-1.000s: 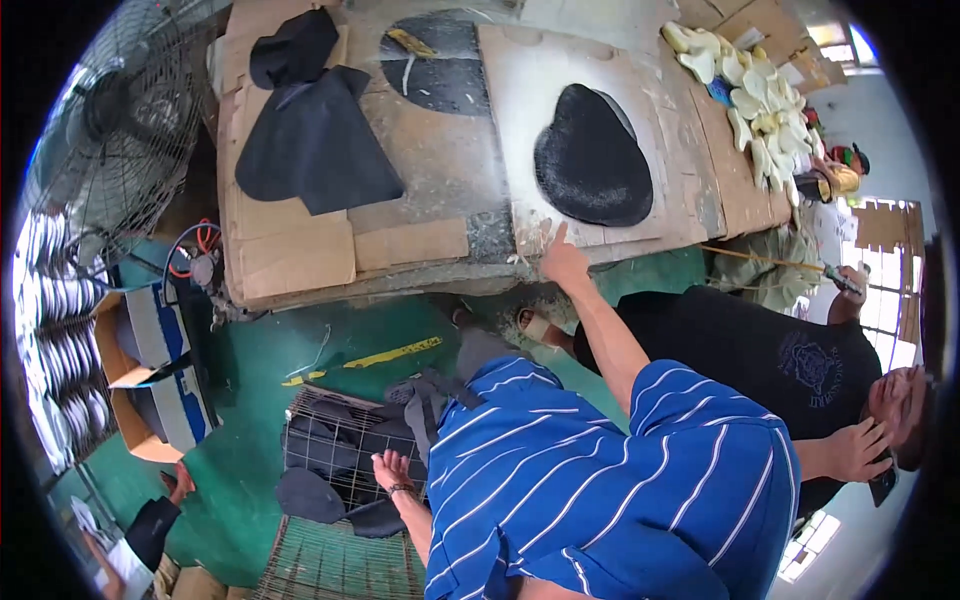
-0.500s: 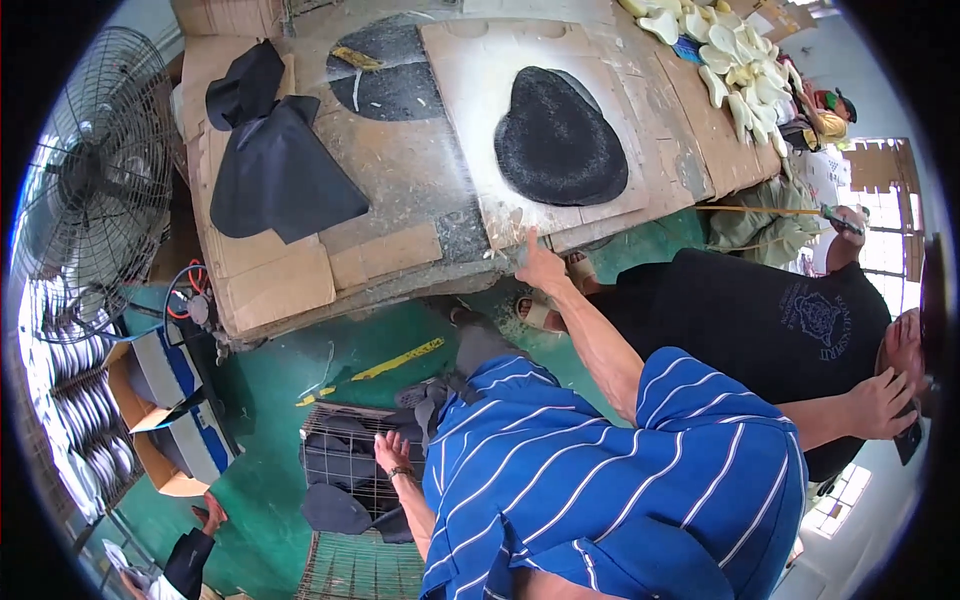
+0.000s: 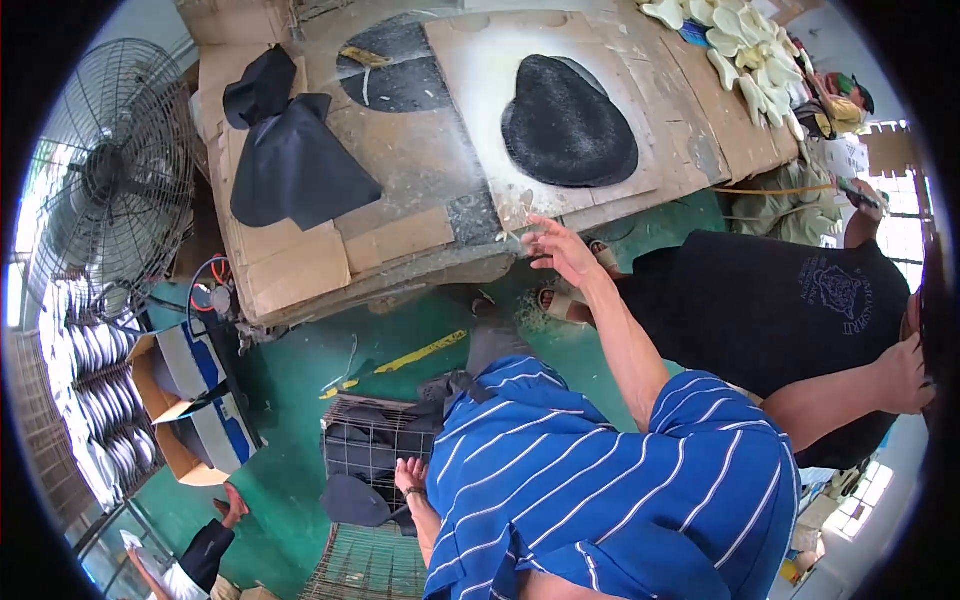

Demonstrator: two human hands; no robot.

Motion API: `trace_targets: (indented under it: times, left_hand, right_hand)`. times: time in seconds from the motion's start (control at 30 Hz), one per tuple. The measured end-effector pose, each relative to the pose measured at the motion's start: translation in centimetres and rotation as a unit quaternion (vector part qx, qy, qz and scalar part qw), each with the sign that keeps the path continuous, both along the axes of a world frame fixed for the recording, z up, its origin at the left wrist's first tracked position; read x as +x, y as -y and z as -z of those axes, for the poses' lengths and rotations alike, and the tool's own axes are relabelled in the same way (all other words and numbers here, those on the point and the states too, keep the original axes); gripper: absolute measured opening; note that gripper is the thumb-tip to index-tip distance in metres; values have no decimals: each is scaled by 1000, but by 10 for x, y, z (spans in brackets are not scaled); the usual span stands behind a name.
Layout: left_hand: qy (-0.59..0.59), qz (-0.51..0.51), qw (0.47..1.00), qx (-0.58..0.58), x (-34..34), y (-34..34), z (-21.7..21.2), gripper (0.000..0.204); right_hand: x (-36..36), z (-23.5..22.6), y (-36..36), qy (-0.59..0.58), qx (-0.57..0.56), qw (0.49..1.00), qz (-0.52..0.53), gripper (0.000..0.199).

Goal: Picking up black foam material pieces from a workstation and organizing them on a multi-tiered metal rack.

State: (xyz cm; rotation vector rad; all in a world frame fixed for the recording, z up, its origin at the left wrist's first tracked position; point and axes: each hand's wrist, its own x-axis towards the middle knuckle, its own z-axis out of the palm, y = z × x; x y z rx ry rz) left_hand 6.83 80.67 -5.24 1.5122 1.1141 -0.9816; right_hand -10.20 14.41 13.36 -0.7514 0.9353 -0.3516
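My right hand (image 3: 562, 250) hangs open near the front edge of the workbench, fingers spread and nothing held. Just beyond it lies a stack of rounded black sheet pieces (image 3: 570, 125) on a cardboard sheet (image 3: 470, 60) dusted with white. My left hand (image 3: 410, 474) is low at my side, beside a wire basket (image 3: 372, 412) of dark pieces. Its fingers are partly extended and seem to hold nothing; whether they touch the wire I cannot tell. Farther left on the bench are smooth black cut pieces (image 3: 300, 165). A dark round piece (image 3: 400, 85) bears a yellowish strip.
A co-worker in a black shirt (image 3: 760, 310) stands close on my right, holding a tool with a hose. Cream-coloured molded pieces (image 3: 755, 70) are heaped at the far right. A large fan (image 3: 105, 170) and open cartons (image 3: 185, 400) stand left. Another person (image 3: 200, 560) is at lower left.
My right hand has gone from a pointing finger to spread fingers. My left hand has drawn slightly toward my body. The view has shifted a little; the sheet pieces lie as before.
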Motion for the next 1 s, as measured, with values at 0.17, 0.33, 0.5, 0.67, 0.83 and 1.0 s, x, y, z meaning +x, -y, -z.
trace_targets:
  times: [0.17, 0.33, 0.5, 0.67, 0.83, 1.0]
  left_hand:
    - [76, -15, 997, -5, 8, 30, -28, 59]
    - [81, 15, 996, -33, 11, 54, -32, 64]
    - [88, -9, 995, -46, -13, 41, -19, 64]
    - [87, 93, 992, 2, -34, 29, -7, 65]
    - [133, -76, 986, -59, -95, -22, -25, 66]
    - [70, -8, 996, -60, -85, -21, -24, 65]
  right_hand:
    - [-10, 31, 18, 47, 47, 993, 93, 41]
    - [-27, 77, 35, 106, 182, 956, 206, 28]
    - [-13, 67, 28, 91, 203, 957, 188, 29]
    - [-61, 100, 22, 23, 296, 918, 264, 3]
    - [-57, 74, -53, -223, -12, 962, 159, 62]
    - [-8, 41, 14, -277, -183, 942, 54, 88]
